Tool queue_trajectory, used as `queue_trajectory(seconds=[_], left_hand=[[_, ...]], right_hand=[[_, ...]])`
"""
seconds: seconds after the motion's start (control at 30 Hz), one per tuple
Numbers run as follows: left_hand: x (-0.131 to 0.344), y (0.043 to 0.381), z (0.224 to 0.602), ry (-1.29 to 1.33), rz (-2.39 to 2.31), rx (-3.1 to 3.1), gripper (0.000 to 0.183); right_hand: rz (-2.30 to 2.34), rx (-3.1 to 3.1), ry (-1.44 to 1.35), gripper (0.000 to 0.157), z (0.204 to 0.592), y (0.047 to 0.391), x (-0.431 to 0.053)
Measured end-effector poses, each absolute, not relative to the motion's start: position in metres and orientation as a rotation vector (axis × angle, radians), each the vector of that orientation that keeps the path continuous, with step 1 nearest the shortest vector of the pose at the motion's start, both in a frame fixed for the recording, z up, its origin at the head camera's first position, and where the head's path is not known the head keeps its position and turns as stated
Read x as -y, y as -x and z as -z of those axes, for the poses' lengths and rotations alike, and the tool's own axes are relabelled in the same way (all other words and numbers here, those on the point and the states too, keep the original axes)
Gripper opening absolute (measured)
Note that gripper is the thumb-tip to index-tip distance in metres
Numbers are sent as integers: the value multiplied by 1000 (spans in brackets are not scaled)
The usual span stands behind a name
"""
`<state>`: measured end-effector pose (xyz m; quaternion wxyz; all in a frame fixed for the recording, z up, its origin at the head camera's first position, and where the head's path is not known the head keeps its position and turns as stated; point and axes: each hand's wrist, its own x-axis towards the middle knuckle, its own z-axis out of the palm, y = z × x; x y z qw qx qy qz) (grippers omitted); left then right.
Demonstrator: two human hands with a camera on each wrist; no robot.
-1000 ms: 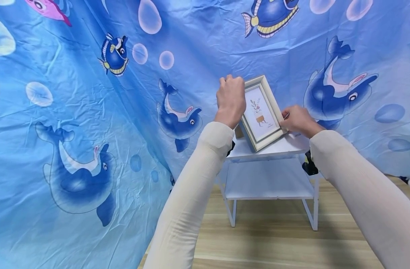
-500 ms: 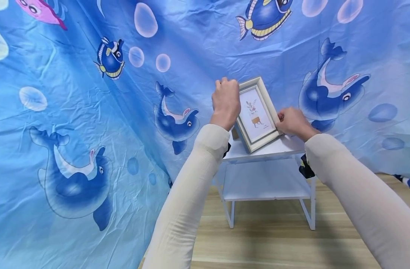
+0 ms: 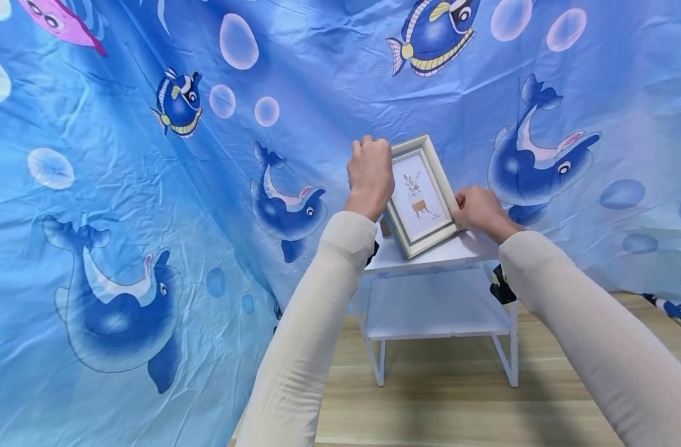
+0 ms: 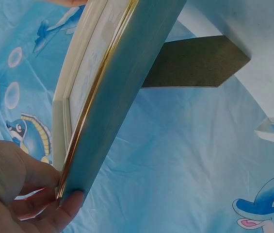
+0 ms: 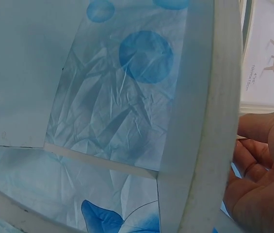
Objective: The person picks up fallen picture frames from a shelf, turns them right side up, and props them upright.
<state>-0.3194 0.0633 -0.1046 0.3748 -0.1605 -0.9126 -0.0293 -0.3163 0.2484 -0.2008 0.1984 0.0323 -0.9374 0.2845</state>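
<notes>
A cream picture frame with a printed potted plant leans at a tilt over the white table top, one lower corner at or near the surface. My left hand pinches its upper left corner; in the left wrist view the thumb and fingers close on that corner. From the frame's back a brown support leg sticks out toward the table. My right hand holds the lower right edge between thumb and fingers. In the right wrist view a white table bar partly covers this hand.
The small white table has a lower shelf and thin metal legs standing on a wood-look floor. A blue curtain printed with dolphins and fish hangs close behind and along the left.
The head view has shifted, so table, frame and hands appear slightly farther left and lower together. Both hands keep hold of the picture frame, and its tilt looks about the same.
</notes>
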Motion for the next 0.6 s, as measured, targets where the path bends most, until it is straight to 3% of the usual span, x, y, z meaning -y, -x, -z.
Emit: queue_trajectory(seconds=[0.6], left_hand=[[-57, 328, 106, 461, 139, 2295, 21]], right_hand=[[-781, 2601, -54, 16, 202, 313, -245]])
